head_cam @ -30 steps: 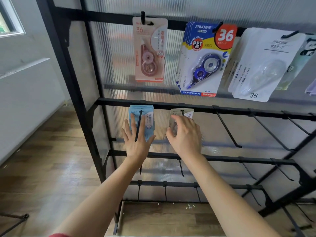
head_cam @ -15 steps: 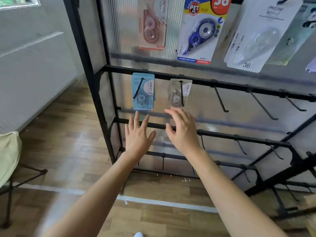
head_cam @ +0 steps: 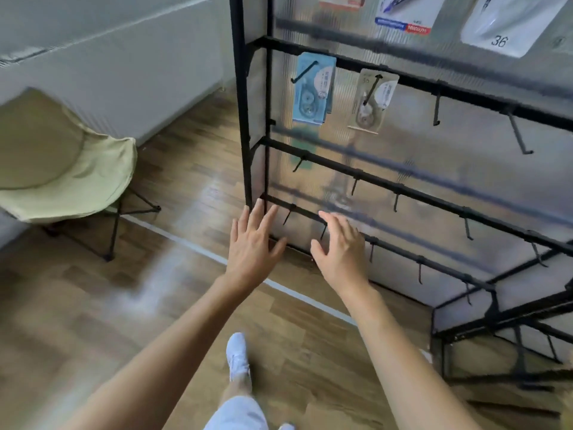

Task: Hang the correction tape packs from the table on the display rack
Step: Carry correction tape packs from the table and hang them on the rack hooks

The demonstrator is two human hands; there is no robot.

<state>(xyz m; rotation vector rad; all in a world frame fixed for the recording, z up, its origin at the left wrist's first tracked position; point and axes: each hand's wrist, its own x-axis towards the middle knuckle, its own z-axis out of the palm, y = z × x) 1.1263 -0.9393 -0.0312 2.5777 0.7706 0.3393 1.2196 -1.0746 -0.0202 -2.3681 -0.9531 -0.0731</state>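
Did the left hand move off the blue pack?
Yes. The left hand lay on the blue pack a second ago. Now it is far below it, by a lower rail of the rack, with fingers spread and empty.

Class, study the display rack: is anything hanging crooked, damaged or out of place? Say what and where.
Nothing stands out. The blue pack and the grey pack hang side by side from one rail, both apparently intact; the slant is the camera's tilt.
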